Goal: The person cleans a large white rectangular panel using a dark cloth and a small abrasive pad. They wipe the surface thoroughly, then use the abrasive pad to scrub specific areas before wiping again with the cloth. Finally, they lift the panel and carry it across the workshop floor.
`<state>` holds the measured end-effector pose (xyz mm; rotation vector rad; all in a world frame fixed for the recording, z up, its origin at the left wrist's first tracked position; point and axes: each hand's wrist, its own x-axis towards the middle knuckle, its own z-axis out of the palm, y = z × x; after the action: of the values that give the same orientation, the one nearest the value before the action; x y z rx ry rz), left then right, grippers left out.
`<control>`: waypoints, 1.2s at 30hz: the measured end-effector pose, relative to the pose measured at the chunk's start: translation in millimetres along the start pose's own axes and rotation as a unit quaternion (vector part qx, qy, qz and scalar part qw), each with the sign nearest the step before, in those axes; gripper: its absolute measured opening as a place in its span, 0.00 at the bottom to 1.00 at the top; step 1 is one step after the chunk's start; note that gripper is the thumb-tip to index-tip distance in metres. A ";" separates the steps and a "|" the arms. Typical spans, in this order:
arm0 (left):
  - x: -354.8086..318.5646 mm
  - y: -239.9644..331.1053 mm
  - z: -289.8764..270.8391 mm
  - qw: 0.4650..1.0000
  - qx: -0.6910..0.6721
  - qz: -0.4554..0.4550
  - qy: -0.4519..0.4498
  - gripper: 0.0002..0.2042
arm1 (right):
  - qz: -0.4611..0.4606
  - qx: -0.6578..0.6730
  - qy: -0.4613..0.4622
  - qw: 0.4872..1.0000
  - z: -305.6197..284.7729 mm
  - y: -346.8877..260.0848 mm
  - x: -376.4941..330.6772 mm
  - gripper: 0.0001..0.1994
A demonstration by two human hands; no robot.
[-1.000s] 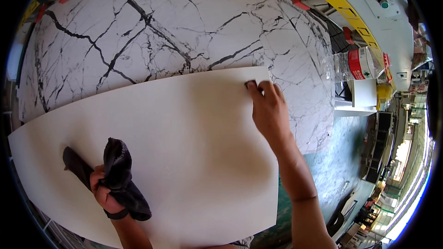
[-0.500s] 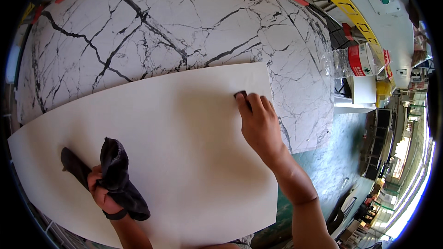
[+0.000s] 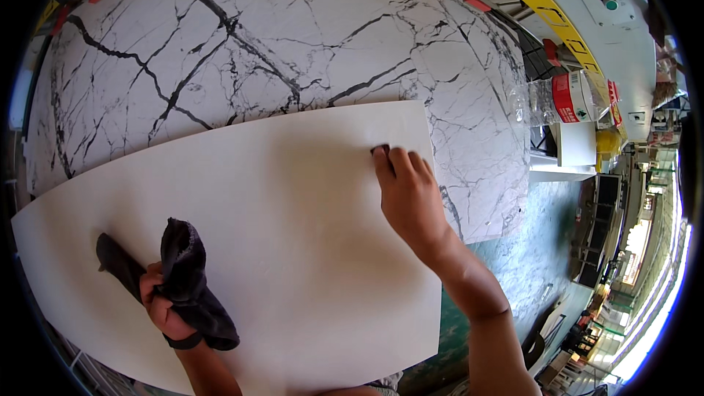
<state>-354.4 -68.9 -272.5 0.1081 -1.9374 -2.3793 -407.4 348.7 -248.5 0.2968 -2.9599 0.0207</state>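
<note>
"Head view, please: which way is the dark piece [image 3: 381, 149] lying from the right hand [image 3: 412, 202]?"

"It is sitting at the fingertips, on the far left side of that hand. Thumb and fingers are pinching it, so they are standing narrow."

"And its long axis?"

"That I cannot tell, because the fingers are covering most of it. Only a small tip is showing. It seems to be touching the board [image 3: 257, 198], near the far right corner."

"How is the board lying?"

"Its long side is running from left to right, and the far edge is slanting: the right end is reaching farther from the person. Beyond this edge the marbled top [image 3: 323, 29] is showing."

"Which hand is nearer to that corner?"

"Clearly the right one. Its forearm [image 3: 473, 286] is slanting in from the lower right, crossing the board's right edge. The wrist is bending to the left, the back of the hand is facing up, and the fingers are pointing away from the person."

"What is the left hand [image 3: 163, 309] holding?"

"Its fingers are curling around the cloth [image 3: 185, 264], a dark bundle, well apart from the right hand, over the board's left part."
</note>
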 end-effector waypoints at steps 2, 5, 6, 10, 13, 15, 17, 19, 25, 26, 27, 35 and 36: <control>-1.4 -1.9 -2.9 1.000 0.027 0.009 0.002 0.14 | 0.003 0.015 -0.006 1.000 -0.4 -2.4 -6.7 0.13; 1.6 0.0 0.9 1.000 -0.018 -0.006 -0.014 0.14 | 0.038 0.011 0.013 0.999 2.5 11.8 18.6 0.10; 1.8 -0.5 0.5 1.000 -0.013 -0.005 -0.015 0.13 | 0.050 0.010 0.003 0.999 2.4 15.2 22.4 0.10; -0.9 -1.9 -8.2 1.000 0.015 0.004 -0.017 0.14 | -0.006 0.030 -0.011 0.999 -2.0 -6.4 -8.9 0.15; -1.3 -2.8 -6.9 0.999 0.040 0.015 -0.018 0.13 | 0.009 0.043 -0.008 0.999 -2.5 2.0 -3.9 0.15; 1.1 -2.3 -3.0 0.999 0.027 0.008 -0.022 0.13 | 0.042 0.041 0.030 0.998 0.9 20.4 16.0 0.12; 2.3 0.2 0.5 1.000 -0.016 -0.012 -0.020 0.13 | 0.054 0.041 0.030 0.997 3.5 24.7 17.8 0.13; 1.2 -2.1 -6.0 0.999 0.022 0.006 -0.027 0.13 | 0.023 0.048 0.014 0.998 0.6 11.3 6.1 0.15; 1.9 -4.3 -5.7 0.999 0.030 0.009 -0.039 0.14 | -0.100 0.108 -0.064 0.987 -23.0 -59.6 -49.2 0.23; 0.9 -4.3 -7.2 0.998 0.052 0.018 -0.041 0.14 | -0.119 0.091 -0.061 0.987 -23.8 -65.4 -53.0 0.23; 0.1 -4.1 -7.4 0.995 0.086 0.035 -0.045 0.14 | -0.113 0.106 -0.054 0.986 -23.3 -63.9 -53.2 0.22; -0.6 -1.4 -9.0 0.997 0.062 0.016 -0.042 0.14 | -0.117 0.081 -0.021 0.990 -18.8 -57.6 -55.0 0.22; -1.3 -3.2 -10.9 0.996 0.075 0.026 -0.043 0.14 | -0.102 0.091 -0.019 0.990 -17.9 -56.2 -56.5 0.22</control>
<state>-352.0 -78.7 -277.8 -0.0375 -2.1281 -2.2404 -338.7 305.2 -240.4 0.6293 -2.9540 0.2616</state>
